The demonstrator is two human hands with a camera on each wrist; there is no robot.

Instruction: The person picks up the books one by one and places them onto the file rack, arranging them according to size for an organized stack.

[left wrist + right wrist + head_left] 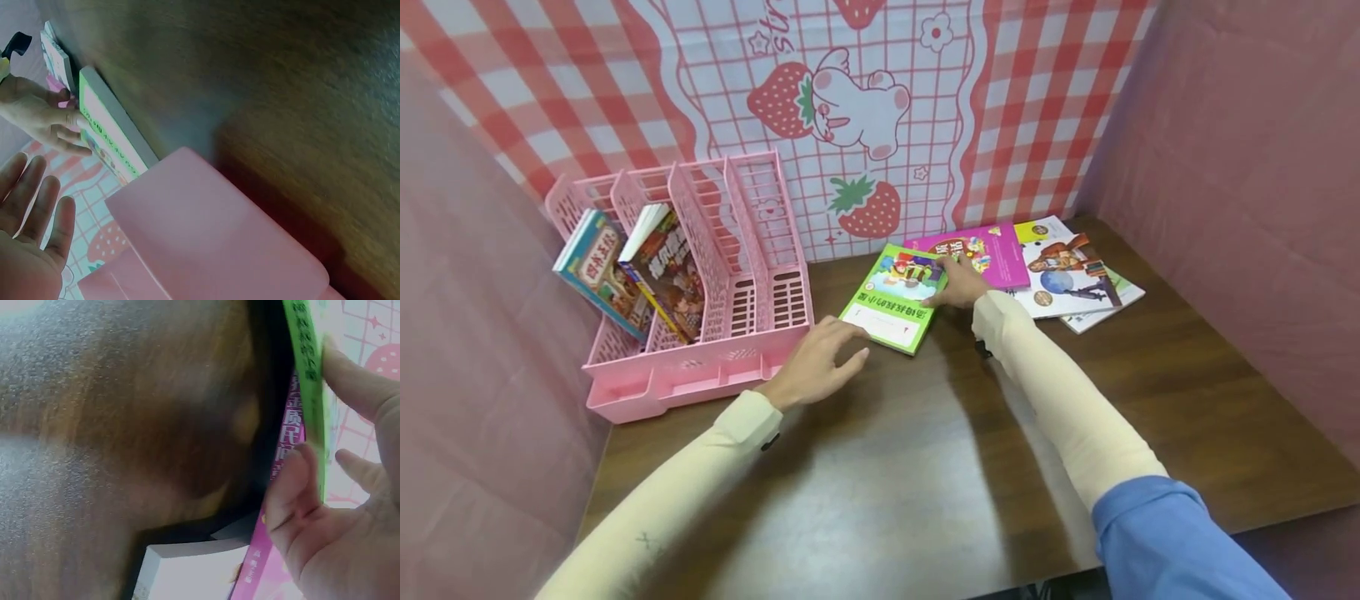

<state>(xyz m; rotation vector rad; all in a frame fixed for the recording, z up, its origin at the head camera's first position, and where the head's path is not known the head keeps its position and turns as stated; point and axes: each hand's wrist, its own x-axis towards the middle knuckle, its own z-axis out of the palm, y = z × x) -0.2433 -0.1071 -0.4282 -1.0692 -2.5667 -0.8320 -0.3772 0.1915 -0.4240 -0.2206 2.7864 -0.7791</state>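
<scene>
A green-edged picture book [889, 293] lies on the table, its far right part beside a magenta book [1006, 254]. My right hand [962, 285] holds the green book by its right edge; in the right wrist view the thumb and fingers are at the green spine [307, 369]. My left hand [822, 364] is over the table with its fingers extended, near the book's lower left corner and the pink rack [722, 360]. Nothing is in it. In the left wrist view, its spread fingers [39, 212] are apart from the rack wall [206, 231].
Two books, one teal-edged [601, 268] and one dark comic-style [672, 271], lean in the rack's left slots. Behind the right hand lie a white illustrated book [1067, 279] and another under it. A strawberry-patterned cloth [868, 208] hangs at the table's back.
</scene>
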